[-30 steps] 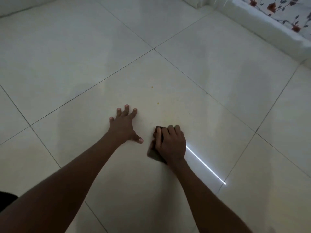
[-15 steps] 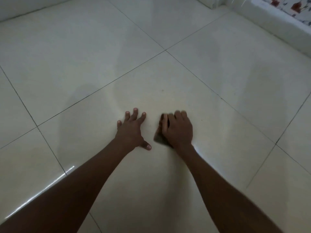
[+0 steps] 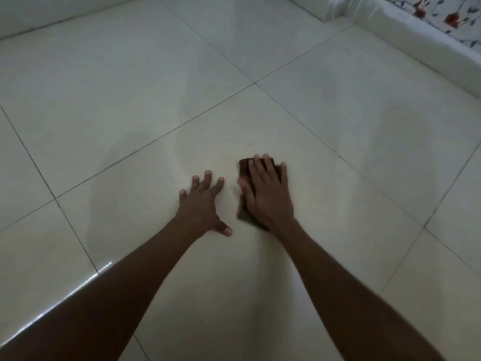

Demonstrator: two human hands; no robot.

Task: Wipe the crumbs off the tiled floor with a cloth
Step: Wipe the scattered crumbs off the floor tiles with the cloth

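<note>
Spreading across the whole view, a tiled floor of large pale glossy tiles with thin dark grout lines crossing diagonally. Lying flat on the central tile, a dark cloth, pressed down under the straight fingers of the right hand. Resting just left of the cloth, the left hand, palm down, fingers spread on the same tile. Sitting a little beyond the cloth, one tiny yellowish crumb. Running along the floor's far right edge, well away from the cloth, a white raised ledge.
</note>
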